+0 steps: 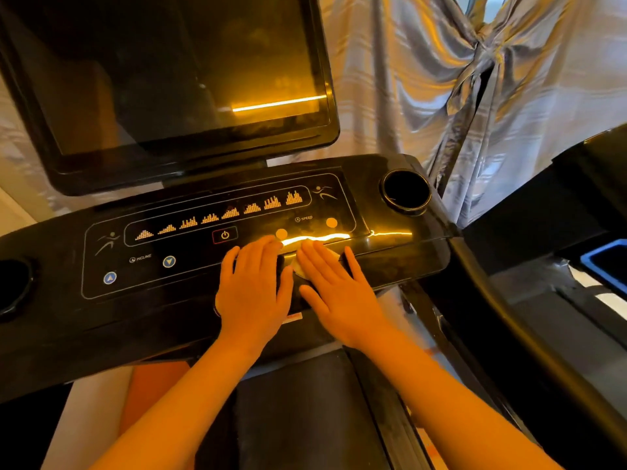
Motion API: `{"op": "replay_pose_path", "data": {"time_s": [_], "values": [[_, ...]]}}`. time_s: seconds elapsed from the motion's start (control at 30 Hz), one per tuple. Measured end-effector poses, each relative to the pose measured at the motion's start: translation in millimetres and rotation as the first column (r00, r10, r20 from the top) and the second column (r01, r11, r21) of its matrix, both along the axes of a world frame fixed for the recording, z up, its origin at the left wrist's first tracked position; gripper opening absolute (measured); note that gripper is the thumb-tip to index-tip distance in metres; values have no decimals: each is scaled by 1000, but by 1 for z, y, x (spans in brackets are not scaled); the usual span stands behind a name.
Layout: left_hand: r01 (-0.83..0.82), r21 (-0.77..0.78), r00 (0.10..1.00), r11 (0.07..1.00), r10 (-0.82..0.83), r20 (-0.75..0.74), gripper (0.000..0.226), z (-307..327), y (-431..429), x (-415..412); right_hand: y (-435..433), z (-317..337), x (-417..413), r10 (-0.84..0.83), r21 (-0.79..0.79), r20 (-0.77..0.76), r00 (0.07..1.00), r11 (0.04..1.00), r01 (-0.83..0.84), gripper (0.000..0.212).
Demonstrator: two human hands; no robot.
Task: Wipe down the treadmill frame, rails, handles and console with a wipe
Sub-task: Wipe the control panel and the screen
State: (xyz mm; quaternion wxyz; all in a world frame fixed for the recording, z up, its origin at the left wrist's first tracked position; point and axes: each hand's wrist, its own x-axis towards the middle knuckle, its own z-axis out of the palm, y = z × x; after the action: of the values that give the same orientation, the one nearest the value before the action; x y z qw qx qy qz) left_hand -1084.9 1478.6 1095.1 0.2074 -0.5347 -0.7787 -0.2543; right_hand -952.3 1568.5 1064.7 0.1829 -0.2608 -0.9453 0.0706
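Both hands are flat on the glossy black treadmill console (373,198), near its front edge, right of centre.

Right hand (336,293): fingers (322,262) straight and spread, pressing the pale crumpled wipe (298,268) onto the panel, not pinching it. The wipe is mostly hidden under the palm and shows only between the hands and at the fingertips.

Left hand (252,293): fingers straight, resting bare on the panel just beside it, gripping nothing.

Looks like the console pass.
- Keep palm pressure even and overlap strokes out to the right front corner and round the black ring-shaped cup holder (405,191).
- Go light over the red-outlined power button (224,235) and the round orange speed button (281,233); a firm press may trigger them.
- The bare left palm will probably print the gloss, so lift it or re-wipe that patch.
- Can't tell whether the big dark screen (169,79) has been wiped.
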Motion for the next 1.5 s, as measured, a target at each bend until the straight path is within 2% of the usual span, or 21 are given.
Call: {"op": "replay_pose_path", "data": {"time_s": [0.1,0.23,0.37,0.5,0.7,0.77,0.83,0.97,1.1,1.17,1.33,1.43,1.5], "values": [[65,-33,996,997,-62,67,39,7,28,5,30,-2,17,-35,-13,-10,999,999,35,68],[18,-63,994,998,-11,105,40,1,39,1,69,2,38,-87,-53,-3,996,995,87,64],[-22,-27,994,999,24,103,36,1,37,1,107,4,62,-161,-109,17,987,981,162,72],[-43,-20,994,999,45,95,37,0,39,4,101,8,56,-256,-136,-8,967,958,253,68],[-80,22,992,997,77,104,37,-1,39,8,37,17,-10,30,4,11,1000,1000,-30,75],[-87,38,990,996,82,113,34,-1,38,7,46,22,-15,68,19,16,998,997,-68,67],[-94,38,989,995,89,117,31,-2,39,5,67,23,-6,67,17,17,998,998,-67,62],[-106,65,990,992,98,105,34,-3,39,5,108,16,30,-116,29,34,993,993,115,68],[-131,79,988,988,123,93,35,-2,40,5,114,17,41,-219,-47,19,975,974,220,69],[-149,71,985,986,142,96,37,-2,41,6,93,22,24,-169,-12,18,985,986,169,72],[-187,40,980,982,184,73,45,-5,41,6,54,35,-38,94,24,9,996,995,-94,73],[-172,41,983,984,170,66,46,-4,40,5,79,41,-42,106,61,40,994,992,-108,67],[-156,50,986,986,153,70,45,-5,39,4,104,40,-27,20,63,44,999,998,-23,65]]}}
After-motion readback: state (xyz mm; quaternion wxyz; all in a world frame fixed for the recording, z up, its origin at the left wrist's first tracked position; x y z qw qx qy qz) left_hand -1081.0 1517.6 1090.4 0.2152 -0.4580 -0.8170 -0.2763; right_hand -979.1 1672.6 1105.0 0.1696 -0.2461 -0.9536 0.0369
